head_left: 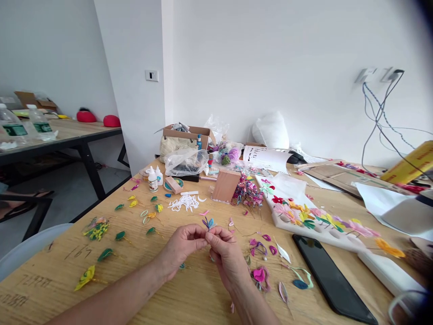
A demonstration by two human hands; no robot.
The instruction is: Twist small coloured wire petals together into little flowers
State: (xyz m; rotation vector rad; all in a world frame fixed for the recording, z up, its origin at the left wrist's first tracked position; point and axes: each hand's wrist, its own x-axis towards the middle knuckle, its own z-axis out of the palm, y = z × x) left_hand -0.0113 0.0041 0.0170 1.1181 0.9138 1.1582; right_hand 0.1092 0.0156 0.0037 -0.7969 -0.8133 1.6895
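Note:
Above the middle of the table, my left hand [184, 248] and my right hand [225, 255] meet fingertip to fingertip. Between them is a small blue and purple flower [209, 223], its petals pointing up. The thumb and fingers of both hands pinch closed at its base; the stem is hidden by my fingers. To the right of my right hand lie magenta petals [260, 274] and loose magenta loops [272, 250]. Green leaves [120, 235] and a yellow leaf [85, 277] on thin stems are spread out left of my left hand.
A black phone [333, 277] lies at the right, beside a white foam block [318, 234] stuck with colourful flowers. Glue bottles [153, 180], white strips [185, 203], a brown block [224, 186] and a thread bundle [248, 192] stand farther back. Cables [380, 108] hang from the wall.

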